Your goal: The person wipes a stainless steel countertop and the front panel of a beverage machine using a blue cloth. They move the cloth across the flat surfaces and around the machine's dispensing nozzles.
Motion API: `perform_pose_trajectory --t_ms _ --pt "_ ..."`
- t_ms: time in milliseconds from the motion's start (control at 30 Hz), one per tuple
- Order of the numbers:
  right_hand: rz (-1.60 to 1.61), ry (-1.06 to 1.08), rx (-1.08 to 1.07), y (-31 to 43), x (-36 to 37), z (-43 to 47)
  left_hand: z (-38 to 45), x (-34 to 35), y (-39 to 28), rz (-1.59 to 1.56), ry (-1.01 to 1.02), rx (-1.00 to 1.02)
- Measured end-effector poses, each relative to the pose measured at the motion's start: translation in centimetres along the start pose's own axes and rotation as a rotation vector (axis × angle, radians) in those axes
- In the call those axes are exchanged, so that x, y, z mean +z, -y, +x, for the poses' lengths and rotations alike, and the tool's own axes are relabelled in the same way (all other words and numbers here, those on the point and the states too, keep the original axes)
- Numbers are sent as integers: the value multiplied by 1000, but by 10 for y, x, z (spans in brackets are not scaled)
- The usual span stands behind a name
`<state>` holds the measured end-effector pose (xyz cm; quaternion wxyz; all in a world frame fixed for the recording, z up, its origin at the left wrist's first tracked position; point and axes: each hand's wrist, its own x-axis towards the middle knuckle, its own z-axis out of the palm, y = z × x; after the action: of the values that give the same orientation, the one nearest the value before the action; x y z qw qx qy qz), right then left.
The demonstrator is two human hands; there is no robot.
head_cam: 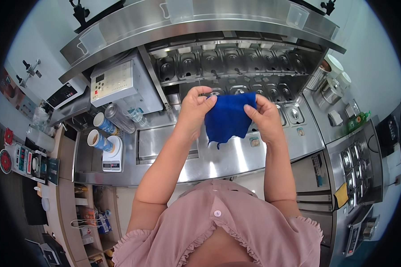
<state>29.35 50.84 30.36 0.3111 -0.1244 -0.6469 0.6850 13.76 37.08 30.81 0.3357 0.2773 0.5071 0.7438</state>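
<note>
A blue cloth point(230, 116) hangs stretched between my two hands, above the stainless steel counter point(217, 167). My left hand point(197, 108) pinches its upper left corner between thumb and fingers. At the opposite edge, my right hand point(265, 116) grips the cloth near its upper right corner. The lower hem hangs loose and uneven, with a short thread dangling from it. Behind the cloth, some lidded steel pans point(239, 89) set into the counter are partly hidden.
Left on the counter, a white digital scale point(112, 158) bears a blue paper cup point(101, 141); a second cup point(106, 124) and a shaker point(119, 118) stand near a dispensing machine point(120, 81). A steel shelf point(207, 28) overhangs the back. A green bottle point(357, 121) is at right.
</note>
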Motion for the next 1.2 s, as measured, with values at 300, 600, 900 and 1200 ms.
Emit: perform_pose_trajectory --t_ms 300,600,900,1200 --pt "-71 -185 -82 -9 7 -6 7 -4 14 579 114 185" --pt "-746 -211 -413 -7 22 2 0 1 -8 1197 32 552" --pt "-693 -313 -403 -20 32 1 18 -4 -25 1027 114 543" --pt "-440 -153 -652 -32 61 21 43 10 -52 735 263 515"
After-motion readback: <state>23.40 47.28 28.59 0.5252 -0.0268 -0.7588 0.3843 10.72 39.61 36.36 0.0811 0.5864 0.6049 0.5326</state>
